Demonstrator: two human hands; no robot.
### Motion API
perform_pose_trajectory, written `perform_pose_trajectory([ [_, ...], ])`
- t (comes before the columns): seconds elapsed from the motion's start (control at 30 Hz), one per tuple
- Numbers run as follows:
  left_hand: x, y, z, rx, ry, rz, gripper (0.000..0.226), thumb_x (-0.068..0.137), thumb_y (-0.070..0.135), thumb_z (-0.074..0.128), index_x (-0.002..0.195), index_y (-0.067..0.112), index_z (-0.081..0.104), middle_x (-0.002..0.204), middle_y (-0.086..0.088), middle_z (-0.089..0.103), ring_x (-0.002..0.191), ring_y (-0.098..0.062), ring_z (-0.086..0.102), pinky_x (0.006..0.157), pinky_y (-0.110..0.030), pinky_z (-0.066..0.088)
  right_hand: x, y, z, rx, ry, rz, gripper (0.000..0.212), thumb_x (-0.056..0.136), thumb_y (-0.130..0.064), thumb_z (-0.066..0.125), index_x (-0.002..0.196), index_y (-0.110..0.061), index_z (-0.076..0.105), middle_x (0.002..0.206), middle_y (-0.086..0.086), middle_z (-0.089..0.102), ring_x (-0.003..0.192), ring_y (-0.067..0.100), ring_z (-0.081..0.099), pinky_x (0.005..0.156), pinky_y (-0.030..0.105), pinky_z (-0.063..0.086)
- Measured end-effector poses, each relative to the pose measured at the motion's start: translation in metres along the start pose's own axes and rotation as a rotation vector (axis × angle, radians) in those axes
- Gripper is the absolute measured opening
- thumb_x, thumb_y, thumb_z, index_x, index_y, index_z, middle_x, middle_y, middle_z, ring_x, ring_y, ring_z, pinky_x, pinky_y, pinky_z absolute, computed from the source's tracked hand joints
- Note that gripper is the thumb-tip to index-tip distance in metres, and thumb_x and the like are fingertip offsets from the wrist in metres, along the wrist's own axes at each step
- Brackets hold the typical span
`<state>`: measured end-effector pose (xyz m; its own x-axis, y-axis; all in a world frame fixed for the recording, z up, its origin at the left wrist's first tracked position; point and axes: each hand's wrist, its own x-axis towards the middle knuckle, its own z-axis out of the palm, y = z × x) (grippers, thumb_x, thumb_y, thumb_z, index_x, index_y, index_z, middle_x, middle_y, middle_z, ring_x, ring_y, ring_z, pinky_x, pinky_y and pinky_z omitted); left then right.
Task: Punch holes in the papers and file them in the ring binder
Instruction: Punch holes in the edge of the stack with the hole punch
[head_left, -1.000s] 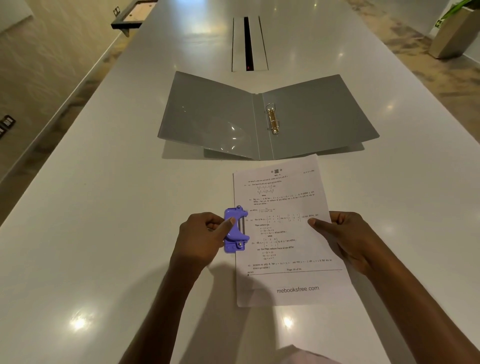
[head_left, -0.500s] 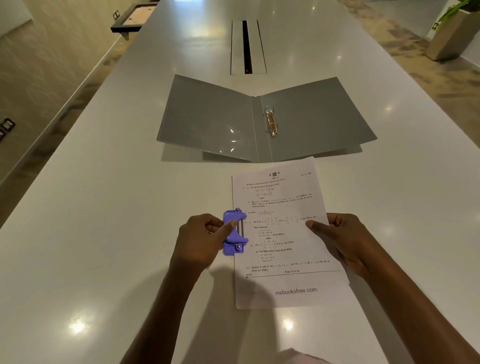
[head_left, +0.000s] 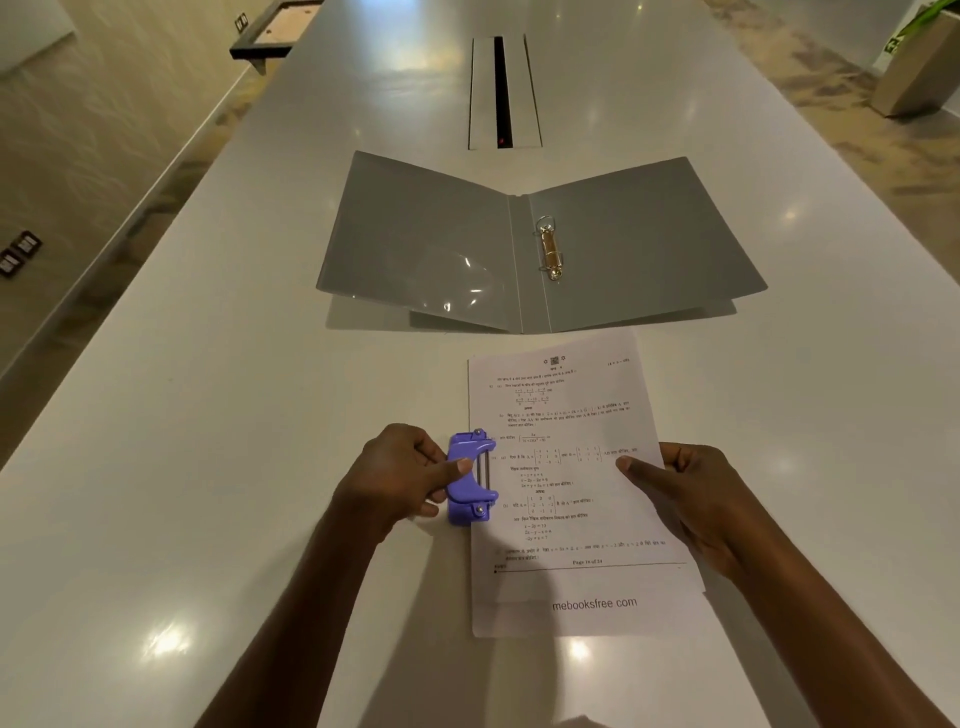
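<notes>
A printed white paper lies on the white table in front of me. A purple hole punch sits on the paper's left edge, and my left hand grips it with the thumb on top. My right hand holds the paper's right edge, thumb on the sheet. Beyond the paper a grey ring binder lies open and flat, its metal rings on the right of the spine.
A long white table stretches away, with a cable slot behind the binder. The table's left edge drops to a tiled floor. A planter box stands at the far right.
The view has shifted slightly; the hands, punch and paper keep the same pose relative to each other.
</notes>
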<state>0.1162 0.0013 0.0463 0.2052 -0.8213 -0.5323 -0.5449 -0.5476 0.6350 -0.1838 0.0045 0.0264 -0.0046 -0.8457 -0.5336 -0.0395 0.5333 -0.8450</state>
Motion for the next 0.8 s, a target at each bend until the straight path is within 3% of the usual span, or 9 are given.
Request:
perform_pose_trajectory([
  [0.2,0.004,-0.004,0.001,0.052,0.034,-0.006,0.039,0.086,0.034,0.085,0.086,0.000,0.066,0.063,-0.008,0.071,0.057,-0.023,0.073,0.067,-0.042,0.064,-0.001,-0.002,-0.001,-0.065,0.017,-0.012,0.017,0.096,-0.013,0.071,0.111,-0.008,0.079,0.098,0.008,0.083,0.086,0.027,0.081,0.081,0.041,0.064],
  [0.33,0.007,-0.006,-0.001,0.096,0.042,0.005,0.042,0.083,0.039,0.087,0.077,0.007,0.062,0.061,-0.009,0.072,0.070,-0.034,0.079,0.071,-0.047,0.065,-0.001,-0.003,-0.001,-0.080,0.022,-0.017,0.015,0.097,-0.013,0.071,0.108,-0.009,0.080,0.096,0.008,0.083,0.084,0.027,0.081,0.081,0.042,0.065],
  [0.43,0.006,-0.004,0.000,0.111,0.048,0.010,0.041,0.085,0.039,0.085,0.077,0.008,0.060,0.064,-0.010,0.074,0.072,-0.033,0.079,0.069,-0.043,0.064,-0.001,-0.003,-0.001,-0.091,0.029,-0.025,0.014,0.096,-0.013,0.072,0.107,-0.009,0.080,0.095,0.007,0.084,0.084,0.027,0.081,0.086,0.048,0.064],
  [0.53,0.003,-0.007,0.003,0.121,0.063,0.027,0.042,0.085,0.042,0.084,0.081,0.007,0.061,0.064,-0.010,0.075,0.062,-0.025,0.074,0.061,-0.035,0.058,-0.004,-0.002,-0.001,-0.102,0.034,-0.048,0.013,0.096,-0.012,0.072,0.105,-0.010,0.081,0.092,0.006,0.084,0.081,0.026,0.082,0.081,0.044,0.065],
  [0.7,0.000,-0.003,-0.004,0.076,0.003,-0.015,0.045,0.085,0.047,0.083,0.083,0.006,0.064,0.073,-0.012,0.077,0.061,-0.019,0.070,0.059,-0.031,0.056,-0.004,-0.001,-0.002,-0.089,0.039,-0.070,0.012,0.095,-0.010,0.072,0.104,-0.006,0.080,0.090,0.006,0.084,0.076,0.024,0.081,0.063,0.031,0.065],
  [0.8,-0.006,0.002,-0.013,-0.033,-0.088,-0.045,0.049,0.086,0.048,0.081,0.095,0.001,0.072,0.094,-0.018,0.080,0.072,-0.017,0.073,0.067,-0.030,0.061,0.000,0.000,-0.004,-0.069,0.009,-0.051,0.015,0.096,-0.009,0.072,0.107,-0.002,0.078,0.095,0.010,0.083,0.081,0.028,0.081,0.076,0.042,0.067],
])
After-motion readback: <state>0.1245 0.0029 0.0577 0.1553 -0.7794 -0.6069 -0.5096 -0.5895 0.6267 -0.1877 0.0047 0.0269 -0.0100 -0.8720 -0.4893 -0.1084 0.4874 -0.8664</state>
